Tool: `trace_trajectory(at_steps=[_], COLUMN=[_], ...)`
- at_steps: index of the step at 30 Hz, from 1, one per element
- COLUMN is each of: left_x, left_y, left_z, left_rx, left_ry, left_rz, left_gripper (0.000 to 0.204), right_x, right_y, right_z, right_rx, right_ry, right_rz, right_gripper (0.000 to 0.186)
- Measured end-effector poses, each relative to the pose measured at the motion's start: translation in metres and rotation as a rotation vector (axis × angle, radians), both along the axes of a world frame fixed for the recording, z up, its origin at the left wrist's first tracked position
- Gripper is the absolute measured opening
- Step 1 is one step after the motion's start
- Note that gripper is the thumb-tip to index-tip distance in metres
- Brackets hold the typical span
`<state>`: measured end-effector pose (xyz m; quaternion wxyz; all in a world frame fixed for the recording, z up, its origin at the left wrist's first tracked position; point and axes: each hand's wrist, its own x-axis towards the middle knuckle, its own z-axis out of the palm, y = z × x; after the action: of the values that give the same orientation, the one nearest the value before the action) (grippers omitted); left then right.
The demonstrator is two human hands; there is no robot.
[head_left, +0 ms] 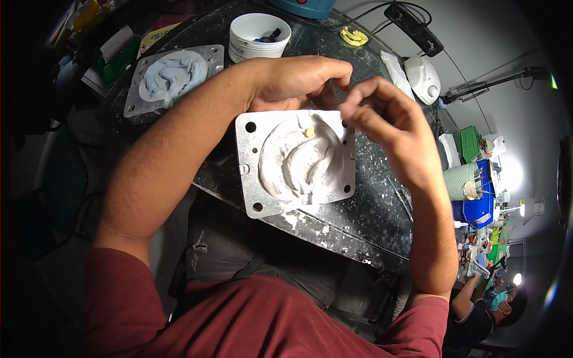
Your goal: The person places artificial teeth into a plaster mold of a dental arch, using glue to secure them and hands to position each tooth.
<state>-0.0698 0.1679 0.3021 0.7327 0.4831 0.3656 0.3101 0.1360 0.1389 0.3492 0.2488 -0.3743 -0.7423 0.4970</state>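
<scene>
Left hand [293, 80] bent at metal plate [252, 179], far side, right hand [394, 119] curled near far right corner, grips indeterminable

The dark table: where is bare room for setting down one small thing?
The widest bare patch of the spattered table lies between the near metal plate and the thin tool. A smaller one lies between the white tub and the yellow piece. The left is crowded: the second metal plate, the tub and the left forearm come close together.
</scene>
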Motion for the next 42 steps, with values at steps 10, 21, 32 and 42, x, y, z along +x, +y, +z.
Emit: trace_trajectory(at_steps=[10,21,32,42], left_x=[-0.02,-0.035,-0.028,-0.025], left_y=[0.012,-0.004,-0.008,0.001], left_z=[-0.004,0.011,0.015,0.003], left_rx=[0.002,0.287,0.395,0.368], left_ry=[-0.01,0.259,0.304,0.214], left_rz=[-0.229,-0.387,-0.38,-0.323], left_gripper=[0.049,0.084,0.081,0.073], right_x=[0.047,0.063,0.066,0.051], right_y=[-0.011,-0.03,-0.043,-0.046], right_z=[0.021,-0.009,-0.008,-0.006], right_rx=[-0.227,-0.149,-0.169,-0.062], right_ry=[-0.17,-0.118,0.06,0.047], right_rz=[-0.063,-0.18,-0.189,-0.243], right_gripper=[0.023,0.018,0.016,0.016])
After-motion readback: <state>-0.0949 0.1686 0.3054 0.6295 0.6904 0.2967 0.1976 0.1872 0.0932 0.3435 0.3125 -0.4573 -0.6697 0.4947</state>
